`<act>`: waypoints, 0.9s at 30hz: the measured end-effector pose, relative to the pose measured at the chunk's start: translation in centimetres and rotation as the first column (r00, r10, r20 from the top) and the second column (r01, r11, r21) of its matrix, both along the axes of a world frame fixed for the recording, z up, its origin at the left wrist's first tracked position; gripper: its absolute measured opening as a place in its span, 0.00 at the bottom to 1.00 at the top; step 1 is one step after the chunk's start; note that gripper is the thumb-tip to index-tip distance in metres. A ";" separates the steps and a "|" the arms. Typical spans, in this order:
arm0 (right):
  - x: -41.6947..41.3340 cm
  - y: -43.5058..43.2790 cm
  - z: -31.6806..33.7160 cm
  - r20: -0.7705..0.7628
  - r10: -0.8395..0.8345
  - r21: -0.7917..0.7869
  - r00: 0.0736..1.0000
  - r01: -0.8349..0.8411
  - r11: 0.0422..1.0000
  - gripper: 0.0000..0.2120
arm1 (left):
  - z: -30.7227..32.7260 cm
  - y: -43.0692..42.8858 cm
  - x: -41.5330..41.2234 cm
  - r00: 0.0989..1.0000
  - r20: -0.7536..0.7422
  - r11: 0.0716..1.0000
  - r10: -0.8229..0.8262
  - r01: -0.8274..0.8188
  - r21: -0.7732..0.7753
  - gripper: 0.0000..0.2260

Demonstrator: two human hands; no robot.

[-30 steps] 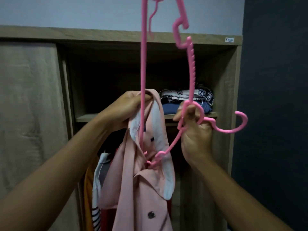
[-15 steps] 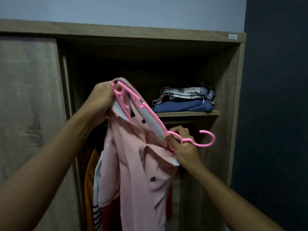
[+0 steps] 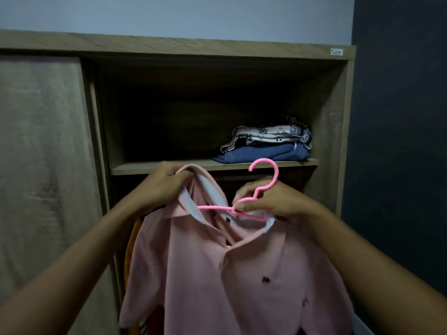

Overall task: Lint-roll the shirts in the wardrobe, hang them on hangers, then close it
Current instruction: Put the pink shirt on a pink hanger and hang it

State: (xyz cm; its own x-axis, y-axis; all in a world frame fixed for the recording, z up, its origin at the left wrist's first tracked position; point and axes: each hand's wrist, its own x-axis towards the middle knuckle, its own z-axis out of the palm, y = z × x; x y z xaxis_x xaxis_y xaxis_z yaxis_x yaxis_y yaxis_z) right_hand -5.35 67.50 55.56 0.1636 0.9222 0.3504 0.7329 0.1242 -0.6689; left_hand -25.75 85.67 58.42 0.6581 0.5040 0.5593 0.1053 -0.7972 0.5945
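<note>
Where half a second ago we held the hanger (image 3: 244, 209) tilted, its bar sloping from upper left down to lower right and its hook pointing right, we now hold it level with the hook standing upright, its open side to the left. The bar's long axis runs left to right across the neck of the shirt (image 3: 229, 274), and both ends of it are hidden inside the shoulders. The shirt, which hung bunched and twisted before, now faces us flat, collar up and placket running down, buttons showing.

Our left hand (image 3: 162, 187) has dropped from beside the shelf to just below its edge and is closed on the left side of the collar. Our right hand (image 3: 271, 201) has risen and is pinched around the base of the hook, thumb in front of the pink loop there.

We hold the shirt in front of the open wardrobe (image 3: 217, 52), below the shelf (image 3: 145, 168) and before the dark hanging space. Folded clothes (image 3: 266, 146) lie on the right part of the shelf. An orange garment (image 3: 131, 240) hangs behind the shirt's left sleeve. The sliding door (image 3: 43, 165) covers the wardrobe's left half.
</note>
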 end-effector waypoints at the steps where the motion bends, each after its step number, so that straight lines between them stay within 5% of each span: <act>1: 0.0 -0.4 0.4 -0.094 0.063 0.035 0.994 -0.060 0.998 0.07 | -0.3 0.0 -0.1 1.000 -0.006 1.000 0.006 -0.006 0.002 0.12; 5: 0.5 -2.2 2.1 -0.260 0.057 0.090 0.964 -0.035 0.995 0.08 | -0.9 -0.2 -1.0 0.999 0.002 0.999 0.055 -0.055 0.003 0.12; 10: 2.1 -4.4 5.1 -0.162 -0.174 -0.062 0.971 0.166 0.984 0.14 | -1.4 -0.6 -1.3 0.997 0.016 0.995 0.073 -0.072 -0.066 0.14; 14: 0.3 -3.6 6.0 -0.275 -0.105 0.114 0.956 0.141 0.983 0.13 | -1.0 -2.7 0.0 0.997 0.017 0.995 0.071 -0.070 -0.068 0.19; 19: -3.1 -0.6 3.9 -0.061 -0.131 0.174 0.989 0.140 0.975 0.13 | -0.3 -6.6 1.7 1.000 -0.014 0.999 -0.008 0.008 0.046 0.18; 22: -2.5 -1.6 5.1 -0.105 -0.165 0.314 0.981 0.190 0.930 0.12 | -0.6 -7.0 1.2 0.994 -0.100 0.997 0.041 -0.034 0.074 0.16; 27: -2.0 -1.9 4.9 0.078 -0.199 0.099 0.977 0.191 0.977 0.16 | -0.6 -7.2 -0.7 0.831 -0.517 0.975 0.205 -0.127 0.182 0.14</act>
State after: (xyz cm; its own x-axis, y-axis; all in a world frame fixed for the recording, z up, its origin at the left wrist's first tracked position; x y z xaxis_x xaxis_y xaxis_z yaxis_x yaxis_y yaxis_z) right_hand -7.38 65.63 60.45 0.3027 0.8394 0.4514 0.8038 0.0297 -0.5942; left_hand -26.48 78.48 57.84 0.7857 0.5786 0.2188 0.5109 -0.8064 0.2979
